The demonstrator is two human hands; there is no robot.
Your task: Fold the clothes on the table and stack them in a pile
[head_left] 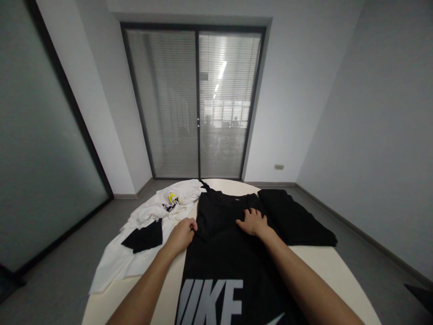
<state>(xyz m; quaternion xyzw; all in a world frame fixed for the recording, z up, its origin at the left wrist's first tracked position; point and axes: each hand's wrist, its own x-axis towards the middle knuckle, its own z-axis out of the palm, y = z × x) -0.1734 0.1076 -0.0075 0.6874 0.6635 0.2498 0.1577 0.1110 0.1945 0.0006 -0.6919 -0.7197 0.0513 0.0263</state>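
Observation:
A black T-shirt (230,257) with big light-grey letters across its lower part lies spread in front of me, its neckline toward the far side of the table. At the shirt's left edge, my left hand (182,232) is closed, with thumb and fingers pinching the fabric near the sleeve. My right hand (253,222) rests palm down on the upper right of the shirt, fingers spread. Part of the shirt's right side is hidden under my right forearm.
White clothing (142,216) with a yellow and black print lies rumpled at the left, a small black cloth piece (147,237) on it. Folded black clothing (297,219) sits at the right. The round cream table (314,257) stands before a glass door with blinds (223,108).

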